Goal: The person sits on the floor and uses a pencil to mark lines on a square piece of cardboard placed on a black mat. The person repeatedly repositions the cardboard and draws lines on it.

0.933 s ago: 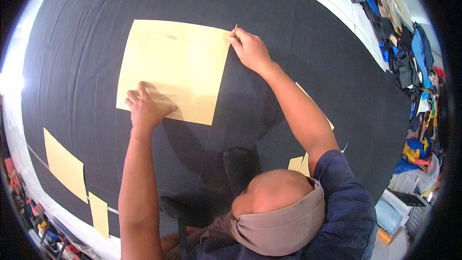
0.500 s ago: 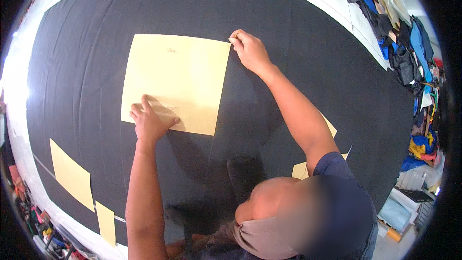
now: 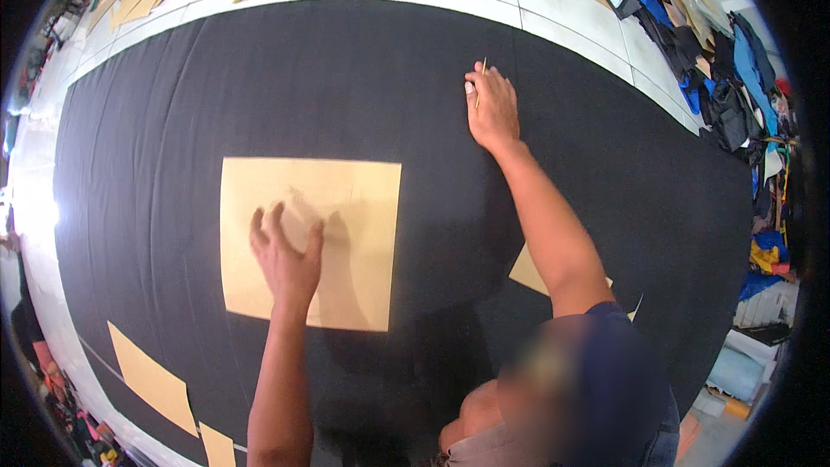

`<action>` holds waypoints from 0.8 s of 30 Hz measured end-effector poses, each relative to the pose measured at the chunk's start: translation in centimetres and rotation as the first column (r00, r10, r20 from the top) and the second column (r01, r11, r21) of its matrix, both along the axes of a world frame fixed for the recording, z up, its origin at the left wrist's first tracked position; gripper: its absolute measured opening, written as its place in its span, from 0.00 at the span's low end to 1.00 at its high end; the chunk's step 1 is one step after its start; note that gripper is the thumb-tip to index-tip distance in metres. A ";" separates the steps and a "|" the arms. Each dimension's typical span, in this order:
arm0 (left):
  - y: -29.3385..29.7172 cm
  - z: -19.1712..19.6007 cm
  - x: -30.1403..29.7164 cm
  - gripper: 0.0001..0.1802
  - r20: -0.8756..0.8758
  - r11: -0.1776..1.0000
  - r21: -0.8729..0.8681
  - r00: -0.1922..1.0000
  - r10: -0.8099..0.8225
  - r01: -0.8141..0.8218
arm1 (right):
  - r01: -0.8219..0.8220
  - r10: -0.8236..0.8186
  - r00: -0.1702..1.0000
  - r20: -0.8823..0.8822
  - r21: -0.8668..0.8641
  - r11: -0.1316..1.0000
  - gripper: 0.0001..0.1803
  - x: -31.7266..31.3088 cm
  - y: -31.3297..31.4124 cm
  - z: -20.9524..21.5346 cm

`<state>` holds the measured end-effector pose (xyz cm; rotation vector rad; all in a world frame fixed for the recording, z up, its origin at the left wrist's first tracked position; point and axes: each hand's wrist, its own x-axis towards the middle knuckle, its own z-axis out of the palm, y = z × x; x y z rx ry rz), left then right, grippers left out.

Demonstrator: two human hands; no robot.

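The tan paper pattern [image 3: 311, 242] lies flat on the black cloth [image 3: 605, 164] that covers the surface. The left hand [image 3: 285, 259] rests on it, fingers spread and palm down. The right hand [image 3: 493, 108], well apart on the cloth, pinches a thin chalk stick [image 3: 481, 78]. To mark well, I think the pattern must be pressed firmly so it does not slip.

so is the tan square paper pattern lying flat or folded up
Flat: the tan square paper pattern lies spread on the black fabric, all four corners showing, the left hand pressing it.
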<state>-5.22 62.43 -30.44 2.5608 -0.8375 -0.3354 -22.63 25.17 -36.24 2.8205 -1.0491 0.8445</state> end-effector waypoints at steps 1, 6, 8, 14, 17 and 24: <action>-2.7 -0.6 0.4 0.40 -0.010 0.999 -0.029 0.999 -0.044 0.043 | 0.017 -0.016 1.000 -0.012 0.096 0.995 0.10 0.1 -0.2 -0.3; -17.8 -2.9 2.6 0.38 0.160 0.985 -0.094 0.979 -0.128 0.144 | 0.054 -0.057 0.998 0.005 0.231 0.971 0.10 0.7 0.4 0.5; -22.8 -3.8 4.0 0.38 0.250 0.982 -0.116 0.962 -0.115 0.147 | 0.045 -0.045 0.999 -0.003 0.258 0.965 0.11 0.9 0.2 0.7; -27.3 -4.2 3.4 0.36 0.200 0.992 0.103 0.976 -0.086 0.066 | 0.054 -0.055 0.998 -0.008 0.357 0.933 0.10 -0.3 -0.2 0.9; -27.6 -4.0 3.6 0.36 0.192 0.988 0.130 0.976 -0.102 0.078 | 0.061 -0.071 0.997 0.011 0.388 0.920 0.10 -0.2 -0.4 0.9; -26.2 -4.5 3.7 0.39 0.176 0.971 0.218 0.975 -0.136 0.096 | 0.062 -0.041 0.998 -0.052 0.540 0.840 0.13 -0.4 0.5 3.0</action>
